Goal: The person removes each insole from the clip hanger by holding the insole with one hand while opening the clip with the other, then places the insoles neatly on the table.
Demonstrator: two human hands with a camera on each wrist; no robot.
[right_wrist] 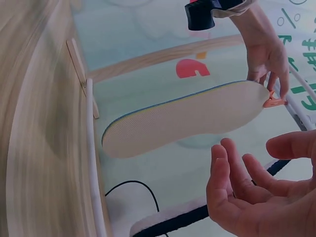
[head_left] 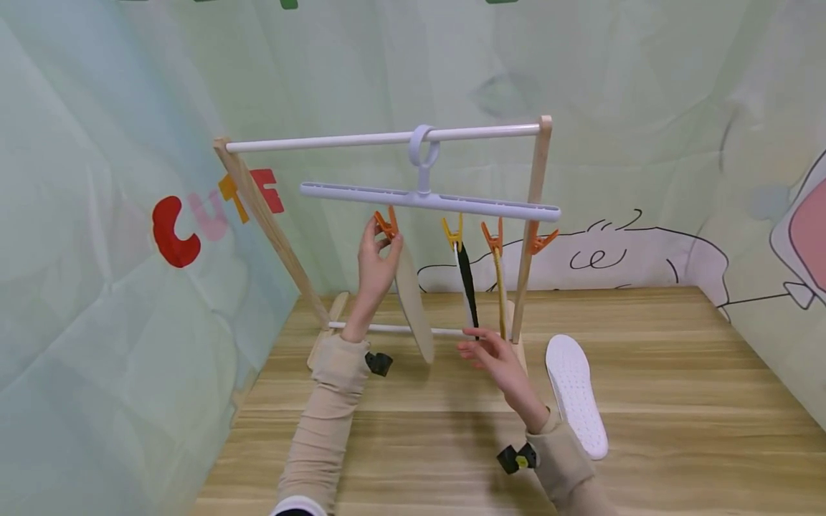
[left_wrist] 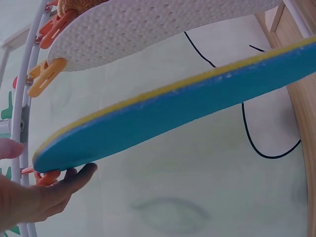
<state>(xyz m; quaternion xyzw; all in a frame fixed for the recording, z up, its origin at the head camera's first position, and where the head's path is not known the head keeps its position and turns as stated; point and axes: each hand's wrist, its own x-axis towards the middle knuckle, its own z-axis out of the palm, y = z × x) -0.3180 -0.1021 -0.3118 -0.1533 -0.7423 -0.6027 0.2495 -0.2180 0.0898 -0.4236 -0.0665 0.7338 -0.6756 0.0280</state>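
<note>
My left hand (head_left: 377, 265) is raised at an orange clip (head_left: 387, 223) under the lilac hanger (head_left: 361, 193). Its fingers are beside the clip, and in the left wrist view the thumb stands apart from them. From that clip hangs an insole (head_left: 413, 304), beige on one face and blue (left_wrist: 173, 116) on the other. My right hand (head_left: 493, 358) hovers lower, fingers loosely bent and holding nothing. Close to it hang a black-and-white insole (head_left: 467, 287) on a yellow clip (head_left: 453, 233) and a brownish insole (head_left: 499, 294) on another orange clip (head_left: 494, 236).
The hanger hooks over the white top bar (head_left: 323, 142) of a wooden-legged rack (head_left: 267, 222). One more orange clip (head_left: 540, 240) hangs at its right end. A white insole (head_left: 576, 394) lies on the wooden table (head_left: 677, 401), right of the rack. A printed cloth (head_left: 613, 107) stands behind.
</note>
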